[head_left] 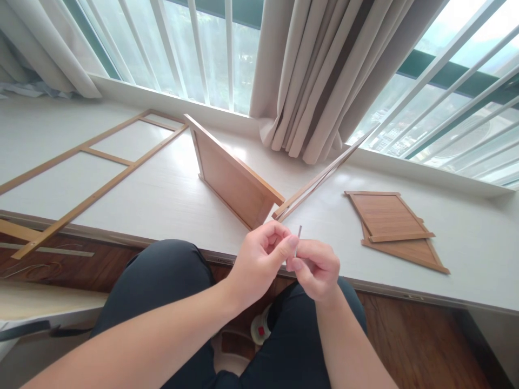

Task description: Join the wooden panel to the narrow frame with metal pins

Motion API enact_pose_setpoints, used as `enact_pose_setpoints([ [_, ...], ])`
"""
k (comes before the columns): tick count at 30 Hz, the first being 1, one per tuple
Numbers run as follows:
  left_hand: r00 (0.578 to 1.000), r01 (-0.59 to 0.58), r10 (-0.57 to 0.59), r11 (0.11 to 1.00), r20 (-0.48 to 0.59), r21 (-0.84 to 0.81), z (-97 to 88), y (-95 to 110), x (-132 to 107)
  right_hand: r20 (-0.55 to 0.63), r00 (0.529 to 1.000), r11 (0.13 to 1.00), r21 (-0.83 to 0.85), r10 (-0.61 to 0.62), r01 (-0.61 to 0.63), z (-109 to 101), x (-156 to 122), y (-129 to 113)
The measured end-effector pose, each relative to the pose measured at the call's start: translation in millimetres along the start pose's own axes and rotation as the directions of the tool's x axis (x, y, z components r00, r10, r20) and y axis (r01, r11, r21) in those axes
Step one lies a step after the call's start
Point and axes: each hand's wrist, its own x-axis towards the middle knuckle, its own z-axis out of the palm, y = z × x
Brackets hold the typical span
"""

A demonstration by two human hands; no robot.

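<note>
My left hand (259, 265) and my right hand (318, 269) meet above the front edge of the ledge, in front of my knees. Between their fingertips is a thin, short metal rod (300, 232), pointing upward; its lower part is hidden by the fingers, so whether it is threaded cannot be told. Both hands are closed in a pinch around it. Just beyond them a framed wooden panel (235, 173) stands on its edge, tilted. Its near end lies close to a long, narrow wooden frame (324, 175) that slants up toward the window.
A ladder-like wooden frame (109, 156) lies at the left, overhanging the white ledge (162, 205). Two small slatted-edge wooden panels (389, 219) overlap at the right. Curtains (304, 81) and barred windows stand behind. My knees (170, 275) are close below the ledge.
</note>
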Motion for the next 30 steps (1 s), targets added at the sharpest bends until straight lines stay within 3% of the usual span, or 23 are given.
enact_pose_setpoints([
  [7, 0.988, 0.144, -0.152, 0.965, -0.021, -0.219, 6.5, -8.6, 2.8, 0.12, 0.993, 0.996, -0.086, 0.008, 0.003, -6.5, 8.2, -3.3],
  [10, 0.981, 0.171, -0.189, 0.944, -0.04, -0.284, 8.8, -10.7, 4.4, 0.106, 0.994, 0.996, -0.088, 0.023, -0.014, -6.8, 6.7, -1.6],
  [15, 0.969, 0.188, -0.242, 0.863, -0.057, -0.469, 19.5, -8.1, 10.0, -0.178, 0.982, 0.997, -0.02, 0.066, -0.07, -4.8, -6.3, 10.2],
  [18, 0.967, 0.185, -0.252, 0.804, -0.042, -0.566, 28.5, -8.2, 13.6, -0.35, 0.928, 0.991, 0.002, 0.129, -0.137, -2.4, -11.4, 16.5],
  [23, 0.966, 0.189, -0.258, 0.739, -0.013, -0.647, 39.9, -14.6, 20.2, -0.584, 0.811, 0.974, -0.16, 0.038, -0.162, 1.8, -9.1, 18.8],
  [27, 0.968, 0.172, -0.249, 0.715, -0.017, -0.678, 43.8, -16.2, 25.1, -0.683, 0.73, 0.923, -0.293, -0.02, -0.249, 4.2, -8.8, 21.7],
  [30, 0.967, 0.174, -0.256, 0.685, -0.01, -0.707, 43.7, -16.4, 27.5, -0.682, 0.727, 0.888, -0.383, -0.084, -0.256, 6.2, -7.2, 22.4],
])
